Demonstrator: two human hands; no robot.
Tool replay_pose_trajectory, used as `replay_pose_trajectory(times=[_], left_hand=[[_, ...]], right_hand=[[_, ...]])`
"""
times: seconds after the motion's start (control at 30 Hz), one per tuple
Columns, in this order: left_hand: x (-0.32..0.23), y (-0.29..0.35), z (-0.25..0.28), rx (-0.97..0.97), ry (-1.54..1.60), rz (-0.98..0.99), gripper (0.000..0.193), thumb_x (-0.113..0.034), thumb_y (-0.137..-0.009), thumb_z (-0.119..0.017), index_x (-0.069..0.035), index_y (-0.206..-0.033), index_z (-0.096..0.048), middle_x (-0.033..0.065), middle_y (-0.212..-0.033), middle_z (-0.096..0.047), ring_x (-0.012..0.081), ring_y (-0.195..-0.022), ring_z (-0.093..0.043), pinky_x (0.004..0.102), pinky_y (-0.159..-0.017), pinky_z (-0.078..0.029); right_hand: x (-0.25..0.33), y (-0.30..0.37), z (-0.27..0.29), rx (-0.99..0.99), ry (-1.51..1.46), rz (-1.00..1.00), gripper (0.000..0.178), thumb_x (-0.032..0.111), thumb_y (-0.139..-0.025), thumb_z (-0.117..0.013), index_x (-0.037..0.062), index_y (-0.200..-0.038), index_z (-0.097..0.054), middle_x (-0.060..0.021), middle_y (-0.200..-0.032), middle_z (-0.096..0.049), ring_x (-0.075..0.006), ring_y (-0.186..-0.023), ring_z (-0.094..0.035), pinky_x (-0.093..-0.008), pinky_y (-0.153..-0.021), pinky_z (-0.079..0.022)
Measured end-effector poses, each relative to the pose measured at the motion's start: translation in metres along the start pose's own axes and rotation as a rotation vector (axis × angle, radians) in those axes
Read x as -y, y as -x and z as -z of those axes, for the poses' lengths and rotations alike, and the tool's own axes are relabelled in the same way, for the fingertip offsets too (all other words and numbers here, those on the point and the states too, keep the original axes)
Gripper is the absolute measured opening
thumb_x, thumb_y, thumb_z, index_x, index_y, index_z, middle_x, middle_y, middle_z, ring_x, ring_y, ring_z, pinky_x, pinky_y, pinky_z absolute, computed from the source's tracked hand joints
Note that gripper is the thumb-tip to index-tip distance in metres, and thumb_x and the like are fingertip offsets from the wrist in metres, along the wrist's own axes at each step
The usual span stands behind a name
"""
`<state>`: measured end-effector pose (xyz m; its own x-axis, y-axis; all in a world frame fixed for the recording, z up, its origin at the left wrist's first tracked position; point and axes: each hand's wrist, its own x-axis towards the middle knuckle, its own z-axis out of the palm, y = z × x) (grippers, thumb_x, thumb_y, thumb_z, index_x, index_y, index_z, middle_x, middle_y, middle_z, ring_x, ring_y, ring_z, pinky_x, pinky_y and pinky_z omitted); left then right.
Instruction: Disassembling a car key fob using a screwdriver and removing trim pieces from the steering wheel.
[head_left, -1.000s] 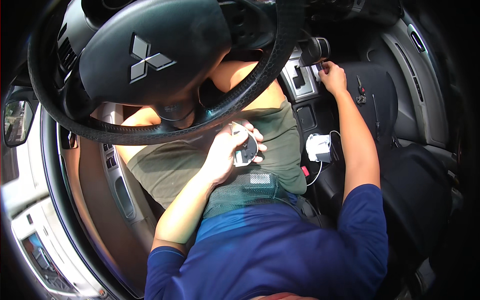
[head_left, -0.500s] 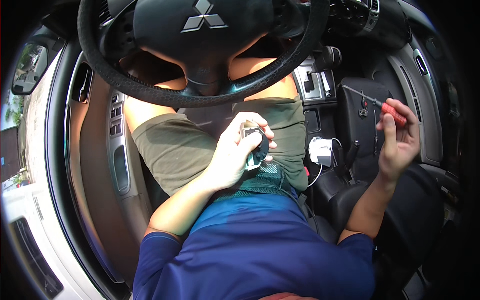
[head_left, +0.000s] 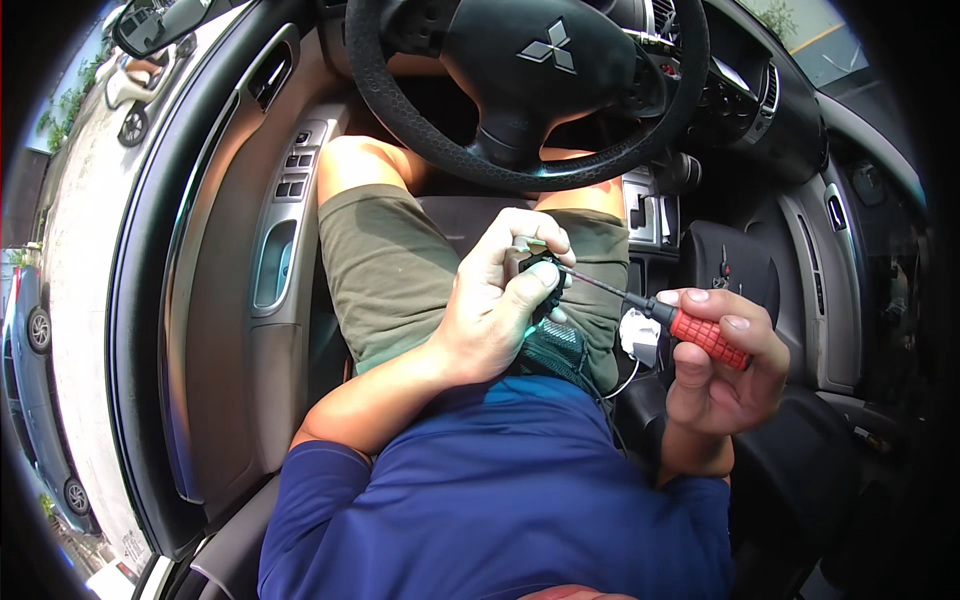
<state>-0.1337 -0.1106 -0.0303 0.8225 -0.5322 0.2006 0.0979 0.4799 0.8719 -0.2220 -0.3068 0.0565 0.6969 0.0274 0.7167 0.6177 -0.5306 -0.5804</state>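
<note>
My left hand (head_left: 500, 295) is closed round a small black part (head_left: 547, 290), its thumb pressed on top. A bit of green shows at the part's upper edge, and the fingers hide much of the rest. In my right hand (head_left: 735, 365) is a screwdriver (head_left: 706, 338) with a red, ridged handle and a black collar, pinched between thumb and fingers. Its thin shaft points left, and the tip meets or nearly meets the edge of the black part; contact is hard to tell. Both hands are above my lap, over the olive shorts (head_left: 385, 240).
The steering wheel (head_left: 530, 183) arches just beyond my hands. The door panel (head_left: 262, 330) stands at the left. A white object with a cable (head_left: 638, 335) lies on the centre console, beside the gear lever (head_left: 683, 172). Small tools (head_left: 724, 270) rest on the passenger seat at the right.
My right hand has brought the screwdriver leftward from over the passenger seat to the black part. My left hand keeps its hold on the part. The whole view has turned and shifted.
</note>
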Motion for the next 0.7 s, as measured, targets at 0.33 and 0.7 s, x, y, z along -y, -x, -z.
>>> replay_pose_trajectory(times=[0.33,0.7], left_hand=[[-0.004,-0.001,0.005,-0.006,-0.099,-0.046,0.020,-0.009,-0.103,-0.055,-0.003,-0.121,-0.054,0.0111,-0.115,-0.058,0.0152,-0.106,-0.056,0.0327,-0.101,-0.044],[-0.001,0.003,0.011,-0.055,-0.221,0.032,0.021,-0.009,-0.103,-0.056,-0.004,-0.124,-0.054,0.0070,-0.115,-0.059,0.0111,-0.102,-0.057,0.0287,-0.093,-0.048]], right_hand=[[0.000,-0.007,-0.008,0.043,0.044,0.001,0.034,0.008,-0.099,-0.073,0.0023,-0.124,-0.051,-0.0236,-0.108,-0.072,-0.0314,-0.094,-0.077,-0.0380,-0.081,-0.067],[0.006,-0.039,-0.001,0.219,0.259,0.112,0.022,0.012,-0.092,-0.081,0.0026,-0.102,-0.064,-0.0144,-0.089,-0.075,-0.0255,-0.078,-0.077,-0.0332,-0.068,-0.064]])
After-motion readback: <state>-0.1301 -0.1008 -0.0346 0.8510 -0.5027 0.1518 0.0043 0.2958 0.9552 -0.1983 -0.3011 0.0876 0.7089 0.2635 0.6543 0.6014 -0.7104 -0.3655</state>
